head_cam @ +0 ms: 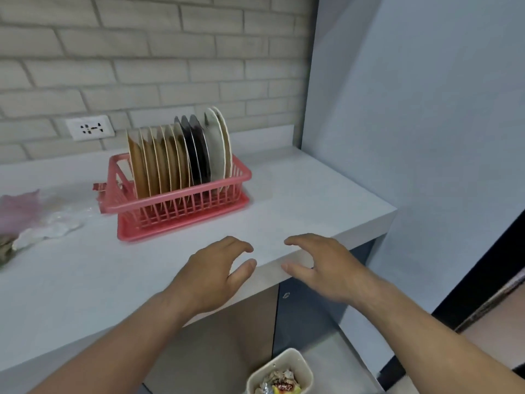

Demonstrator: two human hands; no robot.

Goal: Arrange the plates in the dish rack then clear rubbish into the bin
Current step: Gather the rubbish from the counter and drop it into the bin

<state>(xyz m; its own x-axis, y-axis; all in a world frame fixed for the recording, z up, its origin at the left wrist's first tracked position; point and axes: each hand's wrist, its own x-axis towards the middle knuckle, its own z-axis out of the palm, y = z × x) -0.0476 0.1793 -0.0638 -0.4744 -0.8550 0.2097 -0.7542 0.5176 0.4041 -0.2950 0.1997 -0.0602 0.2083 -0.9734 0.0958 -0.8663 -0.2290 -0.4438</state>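
A pink dish rack (181, 206) stands on the pale counter (298, 200), filled with several upright plates (181, 155): brown ones on the left, dark ones in the middle, white ones on the right. My left hand (216, 277) and my right hand (326, 268) hover side by side over the counter's front edge, both empty with fingers apart and curled. On the floor below, a cream bin (281, 373) holds crumpled wrappers. Clear plastic and pink rubbish (42, 220) lies on the counter at the far left.
A brick wall with a white socket (89, 127) runs behind the counter. A pale blue panel (412, 123) closes the right side. Grey cabinet doors (306, 314) sit under the counter. A dark edge shows at the far right.
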